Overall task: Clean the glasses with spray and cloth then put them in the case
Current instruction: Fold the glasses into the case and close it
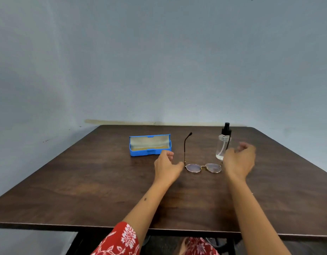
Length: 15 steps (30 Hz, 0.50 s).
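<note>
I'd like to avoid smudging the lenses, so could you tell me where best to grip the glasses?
Probably pinch the glasses at the hinge corners, one hand from each side: temples are unfolded, lenses face the person, and both hands already flank the frame.

Looks like a plain room, maybe in a home, though the bare surroundings make it hard to say for sure. A pale blue-grey painted wall (159, 61) fills twelve o'clock, scuffed and speckled low down at ten o'clock. Right against it sits a dark wood-grain table (85, 190) with a thin edge band. A yellowish stain streak (122, 122) runs along the wall just above the tabletop. At six o'clock, a red floral sleeve (120, 240) shows everyday clothes, no work gear
</note>
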Available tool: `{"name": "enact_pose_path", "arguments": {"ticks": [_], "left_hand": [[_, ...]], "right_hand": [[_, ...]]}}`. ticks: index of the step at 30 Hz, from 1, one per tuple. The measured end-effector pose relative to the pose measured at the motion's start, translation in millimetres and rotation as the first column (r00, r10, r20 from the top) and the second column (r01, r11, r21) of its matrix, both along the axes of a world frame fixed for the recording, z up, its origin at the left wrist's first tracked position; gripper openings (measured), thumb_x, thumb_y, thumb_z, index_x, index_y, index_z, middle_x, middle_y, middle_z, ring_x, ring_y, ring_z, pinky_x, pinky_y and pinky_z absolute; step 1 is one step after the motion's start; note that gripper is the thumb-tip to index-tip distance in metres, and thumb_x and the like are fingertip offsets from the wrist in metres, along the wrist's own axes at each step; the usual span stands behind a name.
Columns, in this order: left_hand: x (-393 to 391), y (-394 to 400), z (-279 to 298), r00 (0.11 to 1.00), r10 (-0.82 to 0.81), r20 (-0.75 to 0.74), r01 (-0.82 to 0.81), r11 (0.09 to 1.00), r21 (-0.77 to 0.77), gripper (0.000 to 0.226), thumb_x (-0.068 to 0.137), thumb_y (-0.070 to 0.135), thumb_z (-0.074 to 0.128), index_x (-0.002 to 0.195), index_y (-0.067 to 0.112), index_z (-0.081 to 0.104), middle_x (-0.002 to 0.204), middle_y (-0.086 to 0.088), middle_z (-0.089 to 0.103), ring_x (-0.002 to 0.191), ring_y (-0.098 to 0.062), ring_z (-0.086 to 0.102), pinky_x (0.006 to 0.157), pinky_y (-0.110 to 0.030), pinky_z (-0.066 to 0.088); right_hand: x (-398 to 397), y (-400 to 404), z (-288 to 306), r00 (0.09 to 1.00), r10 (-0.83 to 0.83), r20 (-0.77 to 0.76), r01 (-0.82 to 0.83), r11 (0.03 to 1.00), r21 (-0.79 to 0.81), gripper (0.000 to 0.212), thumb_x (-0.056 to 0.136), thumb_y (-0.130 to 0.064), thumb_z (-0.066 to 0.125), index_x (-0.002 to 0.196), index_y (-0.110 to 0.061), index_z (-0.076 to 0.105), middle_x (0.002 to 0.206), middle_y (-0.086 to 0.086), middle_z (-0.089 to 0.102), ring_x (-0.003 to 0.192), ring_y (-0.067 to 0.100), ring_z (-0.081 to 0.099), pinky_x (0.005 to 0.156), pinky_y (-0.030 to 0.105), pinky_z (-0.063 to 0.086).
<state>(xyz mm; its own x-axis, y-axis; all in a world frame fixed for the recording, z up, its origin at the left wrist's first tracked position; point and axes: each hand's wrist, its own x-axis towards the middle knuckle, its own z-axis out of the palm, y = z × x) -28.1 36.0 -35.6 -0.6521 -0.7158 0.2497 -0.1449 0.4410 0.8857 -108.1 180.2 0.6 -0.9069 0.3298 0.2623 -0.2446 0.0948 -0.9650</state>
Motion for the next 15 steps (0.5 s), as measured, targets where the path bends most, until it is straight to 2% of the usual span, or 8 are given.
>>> {"name": "enact_pose_path", "arguments": {"ticks": [2,5,8,10,15], "left_hand": [[-4,0,-2,0.998,-0.005,0.063,0.008,0.999,-0.033,0.033,0.073,0.021,0.073,0.101,0.015,0.056,0.097,0.003,0.056,0.097,-0.016,0.057,0.077,-0.020,0.038],[-8,-1,0,0.997,-0.024,0.080,0.030,0.997,-0.069,0.024,0.074,0.019,0.073,0.093,0.016,0.059,0.092,0.002,0.059,0.092,-0.015,0.059,0.075,-0.019,0.039],[-11,-3,3,0.993,-0.065,0.099,0.078,0.989,-0.126,0.010,0.079,0.013,0.070,0.088,0.018,0.067,0.084,0.005,0.064,0.075,-0.001,0.056,0.067,-0.010,0.038],[-11,-6,4,0.992,-0.078,0.096,0.092,0.985,-0.149,0.011,0.082,0.009,0.067,0.084,0.018,0.071,0.076,0.008,0.062,0.067,0.004,0.052,0.060,-0.004,0.034],[-7,-17,5,0.995,-0.045,0.092,0.058,0.987,-0.149,0.008,0.080,0.010,0.070,0.086,0.016,0.073,0.079,0.007,0.061,0.078,-0.003,0.054,0.071,-0.015,0.039]], "right_hand": [[-15,6,-12,0.977,0.112,0.183,-0.130,0.988,0.088,0.040,0.082,-0.006,0.055,0.121,-0.005,0.047,0.122,0.017,0.055,0.113,0.033,0.051,0.097,0.039,0.038],[-24,7,-23,0.936,0.199,0.291,-0.273,0.932,0.239,0.039,0.084,-0.014,0.059,0.121,-0.004,0.050,0.123,0.018,0.056,0.116,0.034,0.050,0.096,0.038,0.038],[-28,3,-24,0.919,0.252,0.304,-0.357,0.861,0.363,0.027,0.086,-0.014,0.056,0.111,-0.008,0.062,0.117,0.017,0.062,0.112,0.034,0.053,0.093,0.036,0.040],[-29,1,-21,0.916,0.264,0.303,-0.373,0.839,0.396,0.023,0.087,-0.012,0.053,0.106,-0.010,0.065,0.113,0.016,0.063,0.110,0.034,0.054,0.092,0.036,0.041],[-26,-6,-20,0.904,0.323,0.279,-0.420,0.787,0.453,0.021,0.085,-0.004,0.049,0.086,-0.014,0.068,0.104,0.013,0.068,0.103,0.033,0.058,0.092,0.040,0.047]]}}
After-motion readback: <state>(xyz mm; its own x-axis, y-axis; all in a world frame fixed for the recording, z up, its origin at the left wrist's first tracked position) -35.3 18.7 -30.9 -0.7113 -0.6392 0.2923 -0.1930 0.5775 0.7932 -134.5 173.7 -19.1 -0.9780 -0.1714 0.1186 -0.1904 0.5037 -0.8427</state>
